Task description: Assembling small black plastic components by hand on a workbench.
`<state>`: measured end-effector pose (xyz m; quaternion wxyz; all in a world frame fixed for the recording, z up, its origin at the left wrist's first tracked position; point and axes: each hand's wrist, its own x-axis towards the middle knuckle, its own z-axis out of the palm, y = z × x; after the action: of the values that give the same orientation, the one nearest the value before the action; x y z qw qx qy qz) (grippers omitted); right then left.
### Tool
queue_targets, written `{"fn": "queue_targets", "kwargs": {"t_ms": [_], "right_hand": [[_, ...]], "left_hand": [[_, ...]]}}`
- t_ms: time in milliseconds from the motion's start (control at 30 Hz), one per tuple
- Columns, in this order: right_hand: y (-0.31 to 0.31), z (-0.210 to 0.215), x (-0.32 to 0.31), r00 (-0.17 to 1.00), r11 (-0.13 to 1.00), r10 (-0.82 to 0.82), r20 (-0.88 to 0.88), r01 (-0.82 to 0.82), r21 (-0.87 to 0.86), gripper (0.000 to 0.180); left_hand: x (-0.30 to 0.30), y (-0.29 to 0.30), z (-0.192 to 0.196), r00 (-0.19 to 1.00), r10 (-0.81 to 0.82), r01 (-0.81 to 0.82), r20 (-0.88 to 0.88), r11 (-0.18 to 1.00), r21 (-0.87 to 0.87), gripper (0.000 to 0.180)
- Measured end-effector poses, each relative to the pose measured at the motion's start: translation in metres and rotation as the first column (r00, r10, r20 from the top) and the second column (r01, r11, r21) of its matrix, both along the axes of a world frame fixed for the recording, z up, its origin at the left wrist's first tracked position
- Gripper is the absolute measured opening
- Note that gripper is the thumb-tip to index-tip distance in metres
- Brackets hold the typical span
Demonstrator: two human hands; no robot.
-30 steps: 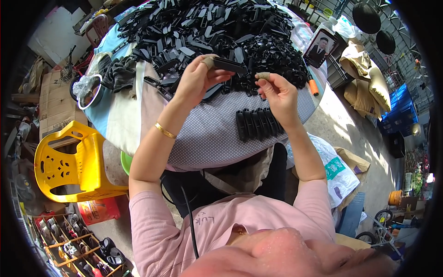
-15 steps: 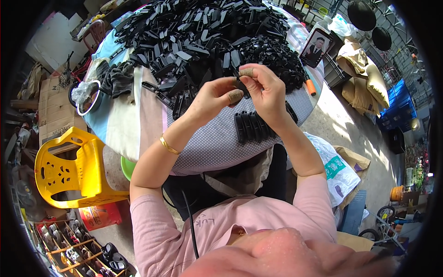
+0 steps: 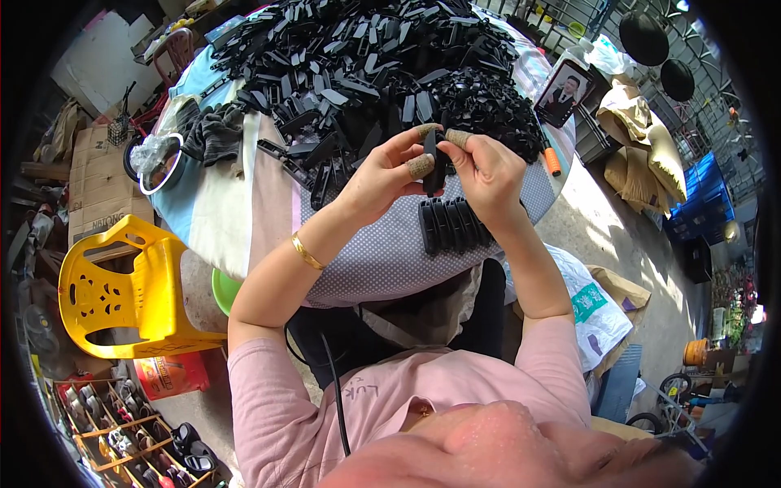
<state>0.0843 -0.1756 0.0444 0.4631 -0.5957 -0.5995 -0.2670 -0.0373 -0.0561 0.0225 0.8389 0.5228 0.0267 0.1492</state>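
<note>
Between my hands is a narrow black plastic piece, held upright above the table's near edge. My left hand is closed on it, thumb and fingers on its left side. My right hand pinches near its upper end with thumb and forefinger; what lies between those fingertips is too small to make out. Tan tape wraps several fingertips. Just below the hands stands a row of similar black pieces, side by side on the dotted cloth. Beyond my hands rises a large heap of loose black plastic parts.
Dark gloves and a white-rimmed bowl are at the table's left. A phone and an orange-handled tool stand at its right. A yellow chair is at left; a plastic bag lies on the right.
The black piece now stands upright and shows its long side between my hands. My right hand has shifted slightly right and down, its fingers changing position.
</note>
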Motion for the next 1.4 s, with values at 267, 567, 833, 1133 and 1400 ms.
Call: {"fn": "queue_targets", "kwargs": {"t_ms": [267,567,833,1133,1400], "right_hand": [[-0.006,0.006,-0.006,0.988,1.0,-0.028,0.15,0.028,0.002,0.013],[-0.012,0.003,-0.015,0.996,0.985,0.084,0.022,-0.079,-0.152,0.02],[-0.004,0.002,-0.02,0.999,0.977,0.032,-0.016,-0.035,-0.209,0.027],[-0.018,-0.03,-0.068,0.996,0.861,-0.076,0.048,0.09,-0.5,0.022],[-0.014,-0.046,-0.073,0.968,0.774,-0.058,0.242,0.197,-0.602,0.018]], "left_hand": [[-0.001,-0.002,-0.005,1.0,0.018,-0.019,0.017,0.999,0.039,0.045],[-0.004,0.001,-0.006,0.998,0.013,-0.014,0.066,1.0,0.019,0.043],[0.0,0.005,-0.007,0.997,0.05,-0.047,0.052,0.998,-0.051,0.039],[-0.004,0.048,-0.003,0.737,0.663,-0.229,0.128,0.067,0.971,0.023],[-0.008,0.037,-0.018,0.715,0.693,-0.012,0.091,-0.118,0.993,0.033]]}}
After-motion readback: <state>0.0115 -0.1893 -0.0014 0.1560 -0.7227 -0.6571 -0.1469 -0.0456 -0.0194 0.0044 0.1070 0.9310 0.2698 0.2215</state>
